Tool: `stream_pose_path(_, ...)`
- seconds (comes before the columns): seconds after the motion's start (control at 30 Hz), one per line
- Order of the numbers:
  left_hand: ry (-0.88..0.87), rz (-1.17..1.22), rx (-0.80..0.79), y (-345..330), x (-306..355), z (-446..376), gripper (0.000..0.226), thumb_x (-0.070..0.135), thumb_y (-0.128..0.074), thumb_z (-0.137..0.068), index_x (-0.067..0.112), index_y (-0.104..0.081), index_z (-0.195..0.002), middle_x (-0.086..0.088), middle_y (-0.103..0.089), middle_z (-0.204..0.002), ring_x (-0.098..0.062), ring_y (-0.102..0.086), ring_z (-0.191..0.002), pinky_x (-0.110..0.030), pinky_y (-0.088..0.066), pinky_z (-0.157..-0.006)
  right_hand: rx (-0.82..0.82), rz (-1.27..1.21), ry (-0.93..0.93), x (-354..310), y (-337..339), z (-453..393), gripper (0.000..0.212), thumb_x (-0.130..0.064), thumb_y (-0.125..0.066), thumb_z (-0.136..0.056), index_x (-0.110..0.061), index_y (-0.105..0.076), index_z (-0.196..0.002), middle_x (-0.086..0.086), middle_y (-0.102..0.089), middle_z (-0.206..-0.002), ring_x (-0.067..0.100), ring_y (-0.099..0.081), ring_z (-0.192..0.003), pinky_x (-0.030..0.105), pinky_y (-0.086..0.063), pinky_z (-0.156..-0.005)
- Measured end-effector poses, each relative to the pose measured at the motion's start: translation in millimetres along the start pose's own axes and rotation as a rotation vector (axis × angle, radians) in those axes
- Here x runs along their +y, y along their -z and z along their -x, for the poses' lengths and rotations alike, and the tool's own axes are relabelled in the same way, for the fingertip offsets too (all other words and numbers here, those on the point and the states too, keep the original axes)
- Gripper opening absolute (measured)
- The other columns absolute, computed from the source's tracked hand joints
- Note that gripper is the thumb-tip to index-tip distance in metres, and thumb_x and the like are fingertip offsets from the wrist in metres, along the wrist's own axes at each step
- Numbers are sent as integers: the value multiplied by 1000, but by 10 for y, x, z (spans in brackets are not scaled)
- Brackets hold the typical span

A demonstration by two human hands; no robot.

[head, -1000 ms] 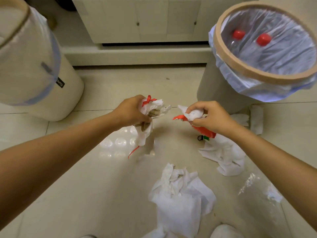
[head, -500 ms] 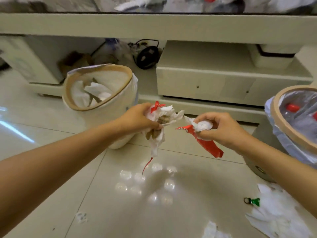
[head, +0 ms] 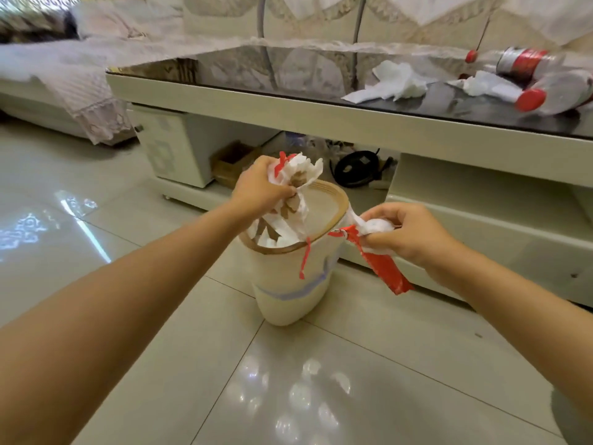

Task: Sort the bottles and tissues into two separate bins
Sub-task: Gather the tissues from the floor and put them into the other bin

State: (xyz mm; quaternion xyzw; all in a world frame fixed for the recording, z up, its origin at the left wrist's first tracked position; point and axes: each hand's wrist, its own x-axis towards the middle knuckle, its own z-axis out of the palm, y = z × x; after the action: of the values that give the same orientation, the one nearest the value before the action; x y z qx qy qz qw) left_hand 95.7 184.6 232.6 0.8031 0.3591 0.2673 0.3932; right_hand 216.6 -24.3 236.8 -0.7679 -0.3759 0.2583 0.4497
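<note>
A wad of crumpled white tissue (head: 300, 175), stained brown and mixed with a thin red strip, is clenched in the left hand (head: 261, 187), whose fingers are curled tightly around it; the wad is held directly above the open mouth of a cream bin (head: 288, 284) with a tan rim, standing on the tiled floor (head: 321, 380). More white tissues are seen lying inside that bin. A smaller ball of tissue (head: 373, 227) together with a red plastic label (head: 382, 268) is pinched between the thumb and bent fingers of the right hand (head: 407, 234), just to the right of the bin's rim, the label hanging down below the hand. On the glass-topped low table (head: 353, 120) behind, two clear bottles (head: 558, 91) with red caps are lying on their sides at the far right, with loose tissues (head: 394, 81) beside them.
</note>
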Motion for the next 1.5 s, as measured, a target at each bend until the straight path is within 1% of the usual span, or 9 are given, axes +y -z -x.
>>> stream_pose_path(0.13, -19, -1, 133, 123, -165, -292, 49, 23, -69, -86, 18, -43, -128, 3, -55, -107, -18, -59, -99, -40, -55, -87, 46, -20, -6, -168, -152, -208, 25, -9, -77, -75, -20, -67, -95, 3, -62, -98, 15, -62, -82, 22, -52, -59)
stream_pose_path(0.37, 13, -276, -27, -100, -598, -438, 74, 38, -69, -83, 15, -29, -140, -10, -60, -119, -27, -59, -105, -44, -52, -88, 109, -113, -69, -248, -492, -600, 31, -3, -77, -73, -13, -68, -100, 11, -62, -108, 25, -64, -91, 30, -56, -66)
stream_pose_path(0.6, -11, -332, 15, -121, -956, -439, 54, 34, -66, -87, 19, -42, -134, -2, -58, -122, -20, -59, -105, -37, -53, -85, 232, -181, -44, -268, -763, -975, 27, -9, -76, -77, -19, -64, -100, -2, -59, -91, 8, -58, -74, 21, -49, -56)
stream_pose_path(0.73, -60, -317, 10, -237, -980, -404, 41, 32, -64, -88, 20, -49, -123, 2, -61, -110, -15, -60, -92, -36, -56, -79, 276, -161, 3, -250, -927, -1214, 29, -17, -74, -79, -23, -61, -105, -4, -59, -96, 12, -60, -86, 29, -55, -73)
stream_pose_path(0.87, -108, -353, 58, -278, -1038, -392, 33, 33, -65, -86, 22, -53, -115, 6, -62, -105, -12, -60, -87, -33, -55, -74, 228, -5, -95, -167, -1038, -1390, 39, -28, -68, -81, -23, -59, -119, -1, -60, -112, 21, -57, -101, 39, -50, -91)
stream_pose_path(0.97, -101, -362, 47, -285, -1056, -398, 35, 28, -68, -84, 22, -53, -114, 6, -62, -102, -13, -60, -88, -29, -54, -73, 116, 115, -223, -91, -1067, -1401, 35, -25, -68, -83, -12, -63, -115, 4, -61, -113, 24, -56, -104, 34, -47, -88)
stream_pose_path(1.2, -61, -338, 299, -331, -1062, -393, 55, 12, -73, -77, 17, -50, -127, -3, -56, -125, -23, -53, -113, -37, -51, -91, -13, 527, -1, 94, -1074, -1238, 27, -30, -59, -86, -19, -67, -109, 1, -68, -102, 21, -61, -94, 40, -53, -83)
stream_pose_path(1.33, -10, -230, 225, -383, -1021, -352, 67, -4, -62, -80, 17, -38, -139, -7, -47, -136, -29, -46, -124, -42, -50, -95, 68, 755, 148, 207, -1020, -1007, 32, -39, -52, -88, -28, -59, -117, -3, -68, -101, 18, -60, -94, 28, -43, -68)
stream_pose_path(1.5, -110, -173, 135, -636, -786, -122, 65, -7, -52, -80, 22, -39, -137, -3, -48, -135, -29, -41, -130, -36, -46, -99, 115, 759, 186, 407, -757, -594, 27, -41, -49, -90, -28, -65, -106, -4, -69, -85, 15, -61, -81, 32, -48, -70)
